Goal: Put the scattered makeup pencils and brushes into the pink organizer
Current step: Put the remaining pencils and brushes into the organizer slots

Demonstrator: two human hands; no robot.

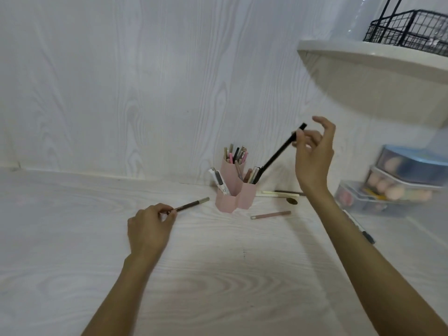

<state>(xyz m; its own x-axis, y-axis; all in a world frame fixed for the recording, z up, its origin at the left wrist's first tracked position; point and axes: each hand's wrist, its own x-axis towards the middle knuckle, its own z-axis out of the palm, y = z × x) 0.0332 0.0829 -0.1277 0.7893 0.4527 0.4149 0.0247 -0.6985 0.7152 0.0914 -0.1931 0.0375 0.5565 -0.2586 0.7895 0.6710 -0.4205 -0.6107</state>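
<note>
The pink organizer (232, 200) stands against the white wall, its tubes holding several pencils and brushes. My right hand (314, 154) pinches the top of a long black pencil (278, 152) whose lower end sits in the organizer's right tube. My left hand (150, 226) grips one end of a brown pencil (192, 204) just above the table, left of the organizer. On the table right of the organizer lie a pink pencil (271, 215), a cream pencil (278, 194), a dark pencil (289, 192) and a small brush (292, 201).
A white curved shelf (378, 69) with a black wire basket (409, 30) overhangs at upper right. Clear stacked boxes (397, 180) of makeup sponges stand at the right. A black-tipped pen (361, 229) lies beside my right forearm.
</note>
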